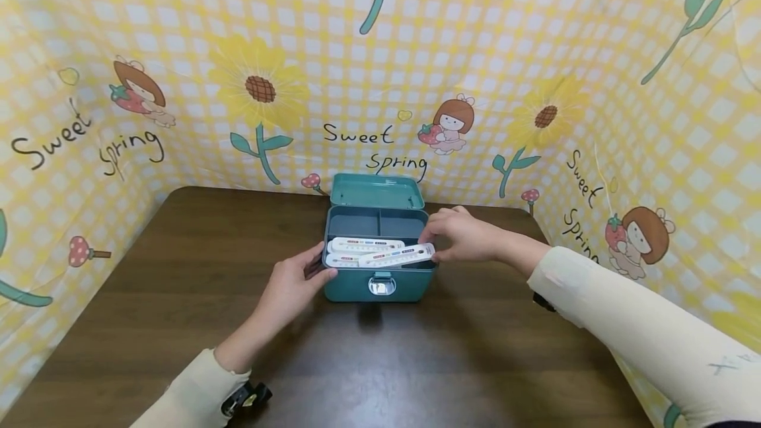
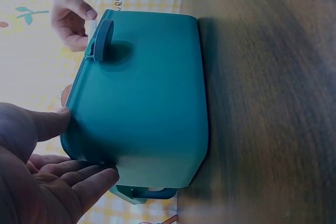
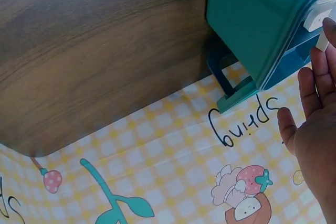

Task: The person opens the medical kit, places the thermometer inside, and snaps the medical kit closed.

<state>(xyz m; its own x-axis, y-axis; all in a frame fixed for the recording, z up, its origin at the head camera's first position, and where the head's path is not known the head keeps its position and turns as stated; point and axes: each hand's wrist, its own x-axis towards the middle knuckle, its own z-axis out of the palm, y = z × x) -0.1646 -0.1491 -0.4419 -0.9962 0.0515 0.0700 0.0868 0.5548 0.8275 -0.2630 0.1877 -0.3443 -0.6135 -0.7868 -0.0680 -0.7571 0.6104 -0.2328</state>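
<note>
A teal metal box [image 1: 351, 289] with its lid [image 1: 376, 191] swung back stands on the table. Several white thermometers [image 1: 367, 244] with printed scales lie in its front compartment. My right hand [image 1: 464, 235] pinches the right end of the top thermometer [image 1: 397, 256], which slants across the others with that end raised at the rim. In the right wrist view, the white end [image 3: 318, 17] shows by the fingertips. My left hand [image 1: 294, 283] touches the box's front left corner, thumb at the rim and fairly straight fingers along the side [image 2: 79, 174].
Two dark compartments [image 1: 353, 224] lie at the back of the box. A silver latch [image 1: 382, 285] is on its front. The brown wooden table [image 1: 196, 269] meets a yellow checked cloth [image 1: 333, 84] behind and at both sides. A folded handle [image 3: 220, 72] sticks out past the lid.
</note>
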